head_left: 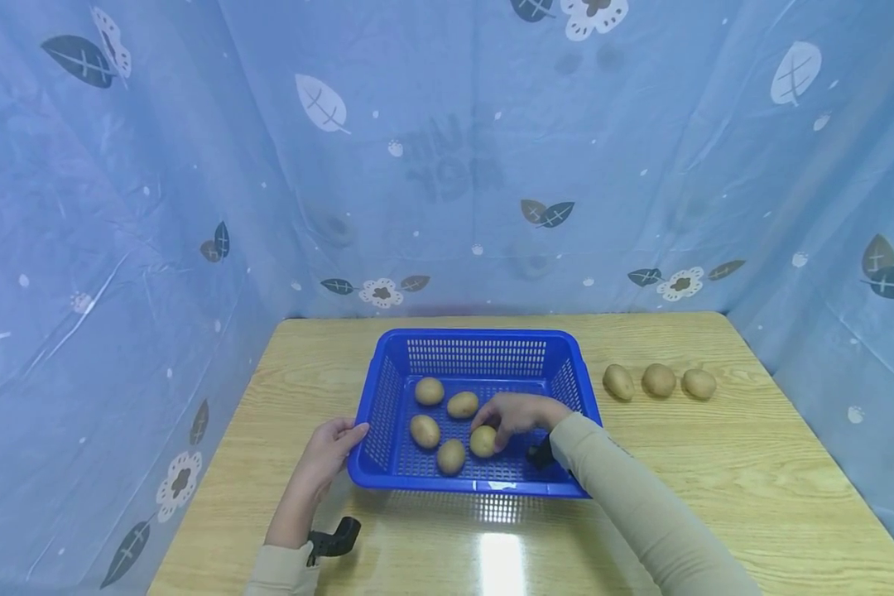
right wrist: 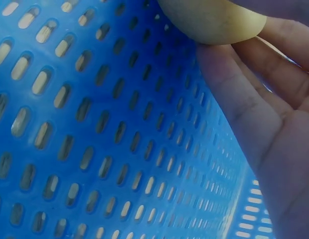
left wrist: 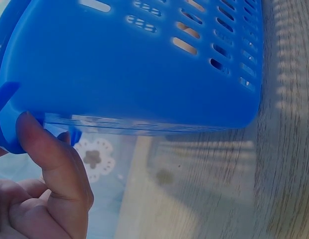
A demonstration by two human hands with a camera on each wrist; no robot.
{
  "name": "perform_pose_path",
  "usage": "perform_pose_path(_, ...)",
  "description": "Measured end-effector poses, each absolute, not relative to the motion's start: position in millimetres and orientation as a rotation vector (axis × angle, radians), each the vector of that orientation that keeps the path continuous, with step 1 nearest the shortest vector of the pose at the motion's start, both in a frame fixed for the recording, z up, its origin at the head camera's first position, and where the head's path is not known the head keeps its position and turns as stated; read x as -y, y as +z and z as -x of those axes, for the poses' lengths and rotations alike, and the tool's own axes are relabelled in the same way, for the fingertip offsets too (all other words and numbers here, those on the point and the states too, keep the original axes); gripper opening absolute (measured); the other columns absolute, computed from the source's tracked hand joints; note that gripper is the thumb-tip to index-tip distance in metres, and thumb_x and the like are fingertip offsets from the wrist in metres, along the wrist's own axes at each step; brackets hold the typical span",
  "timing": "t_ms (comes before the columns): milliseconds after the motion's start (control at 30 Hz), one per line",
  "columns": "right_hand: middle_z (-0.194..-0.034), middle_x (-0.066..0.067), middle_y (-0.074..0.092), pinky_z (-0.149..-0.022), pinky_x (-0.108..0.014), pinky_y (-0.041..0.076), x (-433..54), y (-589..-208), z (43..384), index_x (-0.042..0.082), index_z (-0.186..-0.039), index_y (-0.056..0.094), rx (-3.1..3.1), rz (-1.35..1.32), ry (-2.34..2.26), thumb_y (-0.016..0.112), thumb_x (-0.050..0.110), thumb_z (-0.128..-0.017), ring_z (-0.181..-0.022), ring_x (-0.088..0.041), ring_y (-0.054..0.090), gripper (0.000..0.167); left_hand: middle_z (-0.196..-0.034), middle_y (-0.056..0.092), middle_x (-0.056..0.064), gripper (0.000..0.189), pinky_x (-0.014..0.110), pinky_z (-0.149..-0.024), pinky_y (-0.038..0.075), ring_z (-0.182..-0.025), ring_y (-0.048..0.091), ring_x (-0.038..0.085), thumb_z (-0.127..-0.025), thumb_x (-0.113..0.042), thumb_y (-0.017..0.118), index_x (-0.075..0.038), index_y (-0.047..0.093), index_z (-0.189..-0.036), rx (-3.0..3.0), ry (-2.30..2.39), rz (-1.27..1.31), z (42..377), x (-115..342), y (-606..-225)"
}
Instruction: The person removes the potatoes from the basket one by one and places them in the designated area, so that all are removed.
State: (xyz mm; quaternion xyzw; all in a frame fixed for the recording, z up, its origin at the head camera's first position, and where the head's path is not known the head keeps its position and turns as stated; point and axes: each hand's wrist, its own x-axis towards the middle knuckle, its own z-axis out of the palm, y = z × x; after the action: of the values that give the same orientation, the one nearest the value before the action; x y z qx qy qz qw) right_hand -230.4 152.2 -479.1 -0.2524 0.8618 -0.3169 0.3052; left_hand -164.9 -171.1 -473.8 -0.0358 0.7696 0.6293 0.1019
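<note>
A blue plastic basket (head_left: 484, 486) with slotted walls stands on the wooden table. Inside it, my right hand (head_left: 520, 414) grips a potato (head_left: 483, 441) between thumb and fingers, close to the basket floor. The right wrist view shows the same potato (right wrist: 214, 22) at the fingertips. Several other potatoes lie to its left in the basket, among them one (head_left: 450, 456) right beside it. My left hand (head_left: 326, 454) holds the basket's left rim, thumb on top; in the left wrist view its fingers (left wrist: 52, 154) curl under the rim.
Three potatoes lie in a row on the table right of the basket: an oval one (head_left: 618, 382), a rounder one (head_left: 659, 380) and one at the end (head_left: 699, 384). A blue patterned curtain (head_left: 447, 165) encloses the table (head_left: 715, 472) at the back and sides.
</note>
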Motion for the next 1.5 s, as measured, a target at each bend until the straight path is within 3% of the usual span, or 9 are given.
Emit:
perform_pose_path(367, -0.109, 0.001, 0.068, -0.095, -0.036, 0.048, -155.8, -471.6, 232.8, 0.012, -0.114, 0.066, -2.291, 0.732, -0.916, 0.072, -0.001, -0.07, -0.102, -0.016, 0.061, 0.046, -0.104, 0.067, 0.024, 0.036, 0.036, -0.074, 0.059, -0.09, 0.069, 0.03, -0.099, -0.022, 0.05, 0.008, 0.052, -0.119, -2.279, 1.846, 0.124, 165.1, 169.5, -472.0)
perform_pose_path(867, -0.125, -0.005, 0.062, -0.103, -0.049, 0.042, -160.5, -466.3, 234.0, 0.012, -0.122, 0.063, -2.277, 0.714, -1.155, 0.073, 0.012, -0.075, -0.118, -0.028, 0.055, 0.048, -0.103, 0.067, 0.023, 0.034, 0.035, -0.074, 0.059, -0.088, 0.069, 0.028, -0.099, -0.02, 0.049, 0.008, 0.052, -0.118, -2.284, 1.829, 0.163, 167.1, 169.7, -475.0)
perform_pose_path(1100, -0.122, -0.005, 0.062, -0.1, -0.04, 0.044, -162.2, -460.7, 237.3, 0.01, -0.124, 0.06, -2.22, 0.739, -1.325, 0.072, 0.015, -0.079, -0.116, -0.022, 0.054, 0.047, -0.105, 0.066, 0.024, 0.035, 0.035, -0.075, 0.059, -0.091, 0.068, 0.03, -0.099, -0.02, 0.049, 0.008, 0.052, -0.119, -2.284, 1.835, 0.14, 167.7, 169.9, -474.0)
perform_pose_path(1500, -0.128, -0.009, 0.058, -0.101, -0.04, 0.043, -163.9, -453.8, 235.5, 0.001, -0.13, 0.053, -2.177, 0.687, -1.538, 0.07, 0.011, -0.082, -0.116, -0.021, 0.053, 0.052, -0.101, 0.067, 0.025, 0.031, 0.033, -0.07, 0.059, -0.087, 0.069, 0.03, -0.099, -0.016, 0.049, 0.01, 0.053, -0.116, -2.252, 1.864, 0.127, 168.6, 171.2, -476.3)
